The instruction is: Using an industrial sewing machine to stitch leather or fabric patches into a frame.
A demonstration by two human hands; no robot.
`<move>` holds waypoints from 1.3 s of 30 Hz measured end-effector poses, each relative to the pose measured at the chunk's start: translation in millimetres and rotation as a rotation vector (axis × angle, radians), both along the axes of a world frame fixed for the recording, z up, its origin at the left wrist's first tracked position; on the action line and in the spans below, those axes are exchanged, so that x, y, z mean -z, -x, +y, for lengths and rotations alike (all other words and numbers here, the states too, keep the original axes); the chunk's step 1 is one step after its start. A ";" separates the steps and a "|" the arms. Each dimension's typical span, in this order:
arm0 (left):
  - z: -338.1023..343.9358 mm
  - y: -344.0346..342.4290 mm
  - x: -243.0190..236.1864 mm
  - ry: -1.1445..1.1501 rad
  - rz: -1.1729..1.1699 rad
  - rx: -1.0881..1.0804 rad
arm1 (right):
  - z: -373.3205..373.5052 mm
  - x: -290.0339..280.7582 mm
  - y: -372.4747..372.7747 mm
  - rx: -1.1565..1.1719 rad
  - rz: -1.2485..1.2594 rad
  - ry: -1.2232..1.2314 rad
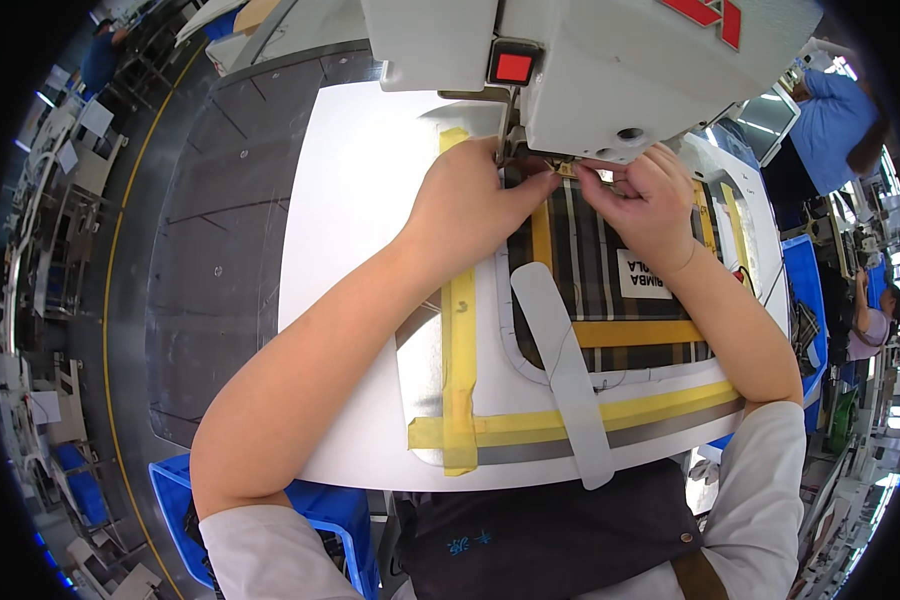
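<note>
At the sewing machine head (610,70), my left hand (475,195) curves round beside the needle area, thumb and fingertips together at a small gold-coloured piece (566,170). My right hand (645,195) is pinched close to it from the right; what its fingertips hold is partly hidden. Under both hands lies dark plaid fabric (600,300) with mustard stripes and a white printed label (645,275), inside a pale template edged with yellow tape (458,350). A grey strip (560,380) lies diagonally across the template's lower left.
A white worktop (340,180) and dark plate (215,250) extend leftward. Blue bins (335,525) stand below and at right (805,260). A worker in blue (825,120), another in lilac (870,330) and one at upper left (100,55) are around me.
</note>
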State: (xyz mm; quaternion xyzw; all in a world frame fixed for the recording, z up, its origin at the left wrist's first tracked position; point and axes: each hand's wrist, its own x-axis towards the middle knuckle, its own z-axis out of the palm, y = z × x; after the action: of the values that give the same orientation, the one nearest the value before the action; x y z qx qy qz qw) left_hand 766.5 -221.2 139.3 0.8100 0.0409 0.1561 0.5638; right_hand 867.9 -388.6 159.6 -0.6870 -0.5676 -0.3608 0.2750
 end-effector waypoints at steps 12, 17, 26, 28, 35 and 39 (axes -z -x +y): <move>-2.5 -1.7 -5.2 0.052 -0.106 -0.038 | -1.9 -0.2 2.6 0.084 0.147 0.001; -1.6 -5.0 -6.1 0.123 -0.125 -0.006 | 1.0 -0.2 4.6 0.096 0.152 0.004; -3.2 -9.7 -10.0 0.209 -0.086 0.028 | 5.4 3.4 3.6 0.092 0.209 -0.031; -4.3 -9.6 -11.4 0.221 -0.110 0.021 | 4.7 6.0 0.2 0.099 0.197 -0.025; -1.7 -13.9 -7.8 0.253 -0.038 0.042 | -1.1 2.3 0.5 0.064 0.201 0.032; -2.5 -12.7 -10.1 0.237 0.037 -0.012 | -3.1 -1.6 3.0 0.058 0.225 0.022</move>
State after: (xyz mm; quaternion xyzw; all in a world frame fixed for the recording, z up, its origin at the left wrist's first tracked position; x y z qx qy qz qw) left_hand 779.2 -223.7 149.5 0.7403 0.0744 0.1387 0.6536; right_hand 864.9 -391.8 161.3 -0.7421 -0.5172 -0.2832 0.3189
